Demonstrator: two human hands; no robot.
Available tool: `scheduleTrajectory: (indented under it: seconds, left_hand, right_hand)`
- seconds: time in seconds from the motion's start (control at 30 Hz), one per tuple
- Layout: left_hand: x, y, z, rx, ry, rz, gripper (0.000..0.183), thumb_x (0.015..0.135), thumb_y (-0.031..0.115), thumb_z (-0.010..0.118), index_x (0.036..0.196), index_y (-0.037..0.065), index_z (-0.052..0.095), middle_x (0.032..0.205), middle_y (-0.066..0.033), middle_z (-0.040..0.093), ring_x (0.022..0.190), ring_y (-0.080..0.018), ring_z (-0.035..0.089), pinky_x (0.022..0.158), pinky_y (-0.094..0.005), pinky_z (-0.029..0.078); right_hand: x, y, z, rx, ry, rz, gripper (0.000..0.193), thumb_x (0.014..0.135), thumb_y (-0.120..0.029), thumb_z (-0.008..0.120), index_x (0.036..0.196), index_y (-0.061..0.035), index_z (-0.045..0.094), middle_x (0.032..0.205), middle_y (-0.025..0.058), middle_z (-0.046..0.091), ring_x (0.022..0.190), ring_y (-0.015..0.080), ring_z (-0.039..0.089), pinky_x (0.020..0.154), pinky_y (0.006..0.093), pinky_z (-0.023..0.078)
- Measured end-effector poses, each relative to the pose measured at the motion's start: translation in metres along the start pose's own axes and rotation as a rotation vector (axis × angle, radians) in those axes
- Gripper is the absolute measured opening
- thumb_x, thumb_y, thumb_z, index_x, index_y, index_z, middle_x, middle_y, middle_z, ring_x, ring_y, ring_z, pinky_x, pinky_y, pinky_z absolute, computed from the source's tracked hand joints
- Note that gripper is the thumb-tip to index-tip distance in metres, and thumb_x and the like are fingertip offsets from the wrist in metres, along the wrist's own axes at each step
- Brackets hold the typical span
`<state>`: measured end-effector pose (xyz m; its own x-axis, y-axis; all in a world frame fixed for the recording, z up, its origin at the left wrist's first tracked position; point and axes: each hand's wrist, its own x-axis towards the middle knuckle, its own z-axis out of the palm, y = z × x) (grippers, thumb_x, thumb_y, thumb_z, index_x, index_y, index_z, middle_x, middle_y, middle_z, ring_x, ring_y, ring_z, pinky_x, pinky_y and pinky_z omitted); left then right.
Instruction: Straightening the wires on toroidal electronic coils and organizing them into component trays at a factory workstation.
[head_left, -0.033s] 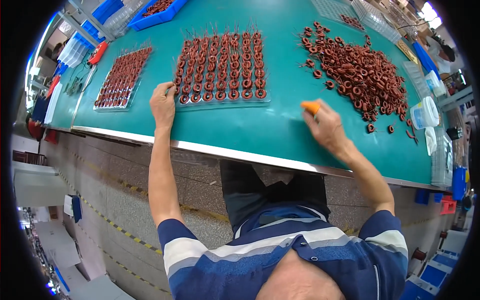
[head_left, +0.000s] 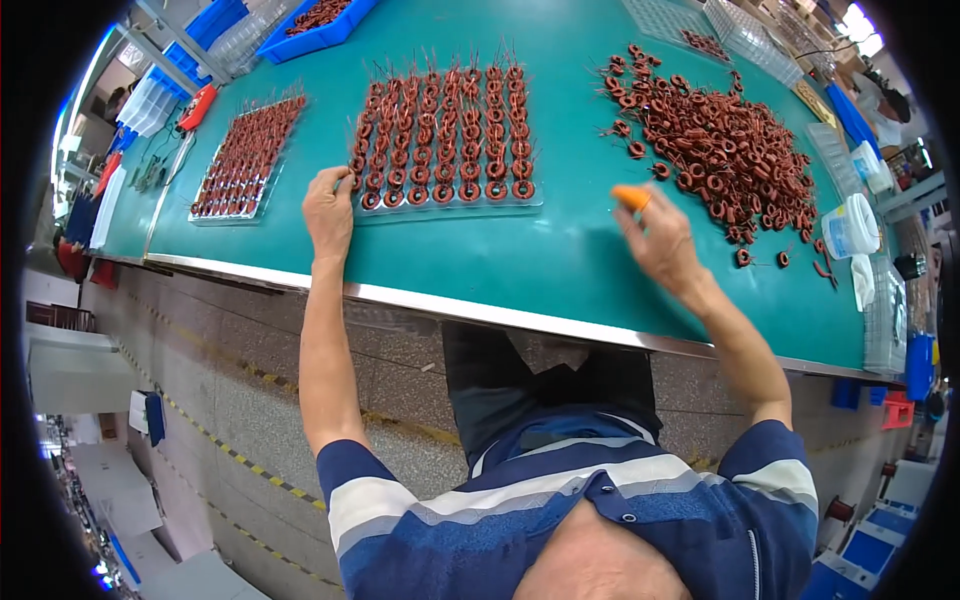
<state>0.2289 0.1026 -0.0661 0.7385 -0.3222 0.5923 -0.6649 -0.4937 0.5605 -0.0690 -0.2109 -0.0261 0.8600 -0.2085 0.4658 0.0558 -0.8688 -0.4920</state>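
My left hand (head_left: 328,215) is at the near left corner of a clear plastic tray (head_left: 470,209), its fingertips closed on the corner beside the first coil. Rows of red-brown wire-wound ring coils (head_left: 443,193) stand in this tray, their thin leads pointing up. Over the green tabletop, between the tray and a big heap of loose coils (head_left: 735,150), hangs my right hand (head_left: 660,240). An orange finger cot (head_left: 631,197) covers one of its fingertips. Thumb and that finger are apart, with no coil visible between them.
A second filled coil tray (head_left: 245,160) lies to the left. At the far edge sits a blue bin (head_left: 318,28) holding more coils. A white tub (head_left: 850,225) stands right of the heap, near stray coils (head_left: 783,259). The table's metal edge (head_left: 500,318) runs before my body.
My right hand has shifted slightly to the right and away from me, toward the heap. My left hand stays at the tray corner.
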Motion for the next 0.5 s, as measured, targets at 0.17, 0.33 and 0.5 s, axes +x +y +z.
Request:
scheduleTrajectory:
  seconds: [0.17, 0.33, 0.5]
  left_hand:
    - [0.001, 0.008, 0.015, -0.061, -0.022, 0.006, 0.011, 0.084, 0.011, 0.064, 0.09, 0.001, 0.066, 0.095, -0.0097, 0.061, 0.085, -0.0237, 0.06, 0.072, -0.0328, 0.048]
    - [-0.003, 0.006, 0.008, -0.035, 0.008, 0.011, 0.012, 0.085, 0.012, 0.064, 0.091, 0.002, 0.066, 0.096, -0.01, 0.059, 0.086, -0.0234, 0.06, 0.073, -0.0325, 0.048]
    - [-0.003, 0.01, 0.009, -0.098, -0.034, -0.159, 0.011, 0.087, 0.01, 0.061, 0.092, 0.002, 0.065, 0.096, -0.0104, 0.058, 0.089, -0.0227, 0.058, 0.074, -0.0323, 0.048]
  right_hand:
    - [0.055, 0.068, -0.007, -0.392, 0.092, -0.107, 0.045, 0.08, -0.012, 0.067, 0.119, 0.0019, 0.05, 0.119, 0.0175, 0.051, 0.103, 0.0324, 0.054, 0.085, 0.0395, 0.048]
    - [0.079, 0.106, 0.021, -0.511, -0.087, -0.066, 0.034, 0.082, -0.009, 0.062, 0.113, 0.0029, 0.052, 0.11, 0.0194, 0.052, 0.097, 0.0331, 0.057, 0.082, 0.0402, 0.05]
    - [0.063, 0.11, 0.009, -0.229, 0.106, 0.02, 0.035, 0.08, 0.003, 0.057, 0.115, 0.0014, 0.056, 0.096, 0.0149, 0.054, 0.078, 0.0272, 0.058, 0.067, 0.0357, 0.047]
